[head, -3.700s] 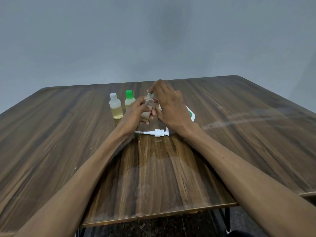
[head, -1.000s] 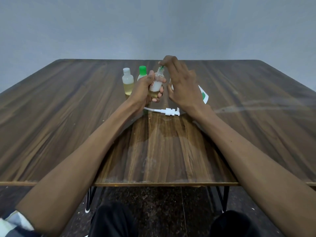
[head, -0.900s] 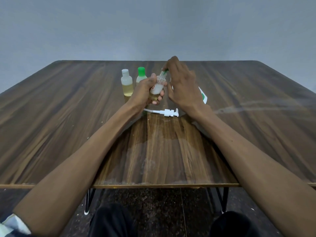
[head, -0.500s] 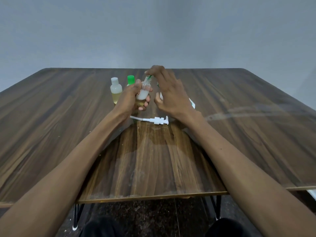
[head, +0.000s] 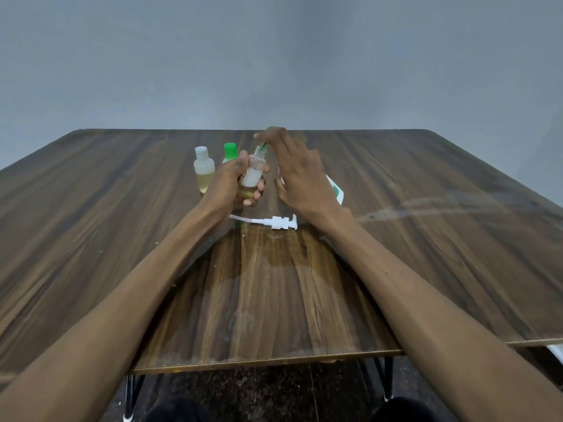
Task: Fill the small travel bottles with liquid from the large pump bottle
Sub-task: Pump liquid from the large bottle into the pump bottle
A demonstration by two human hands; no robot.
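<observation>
1. a person's left hand point(head: 227, 184) grips a small travel bottle point(head: 252, 175) above the far middle of a wooden table point(head: 122, 239), fingers curled round its lower body and the thumb lying up its near side.
2. the bottle leans slightly to the right; its upper part looks milky white, a band of yellowish liquid shows near the bottom between the fingers, and its clear neck stands free above the thumb.
3. the right hand point(head: 300, 175) hovers just right of the bottle, forefinger and thumb pinching a thin green piece point(head: 263, 145) at the bottle's mouth; the other fingers are loosely spread and touch nothing. what the green piece is cannot be told.
4. behind the left hand stand two more travel bottles, close together: a white-capped bottle point(head: 203, 169) holding yellowish liquid in its lower half, and a green-capped bottle point(head: 229, 152) mostly hidden by the knuckles.
5. a white pump head point(head: 281, 222) with its long dip tube lies flat on the table just below both wrists, tube pointing left.
6. a white container with a green mark point(head: 335, 190) lies partly hidden behind the right hand.
</observation>
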